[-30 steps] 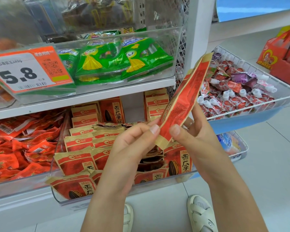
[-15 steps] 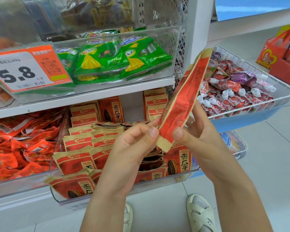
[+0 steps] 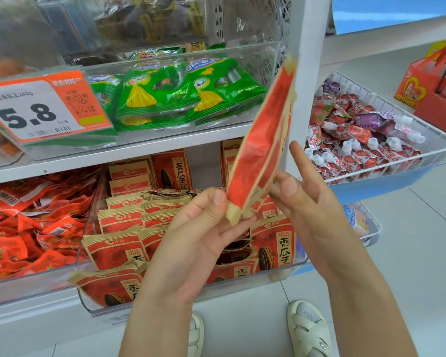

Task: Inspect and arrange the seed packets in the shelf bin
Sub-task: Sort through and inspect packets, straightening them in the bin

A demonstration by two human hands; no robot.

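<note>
1. In front of the lower shelf, the person held one seed packet (image 3: 262, 148) up edge-on above the clear bin (image 3: 191, 297) of matching packets (image 3: 119, 251).
2. Packet looked light, thin and flexible, a crimped paper-like pouch; probably bends easily, slightly slick. Best held at the flat sealed end strip, not the filled middle.
3. Left hand (image 3: 191, 240) pinched the packet's bottom seal between thumb and curled fingers; that looked like the only firm hold.
4. Right hand (image 3: 309, 210) was mostly open: index finger straight and lifted clear, the other fingers loosely bent beside the packet's lower edge. Touching or just beside it, could not tell; blur there.
5. Packet tilted, top end leaning right toward the white shelf post (image 3: 309, 73), well above the bin.
6. Judged step: inspection, packet not yet placed back.
7. Nearby: green snack bags (image 3: 165, 94) on the upper shelf, price tag (image 3: 44, 106) reading 5.8, wire basket (image 3: 440, 145) of pouches on the right.
</note>
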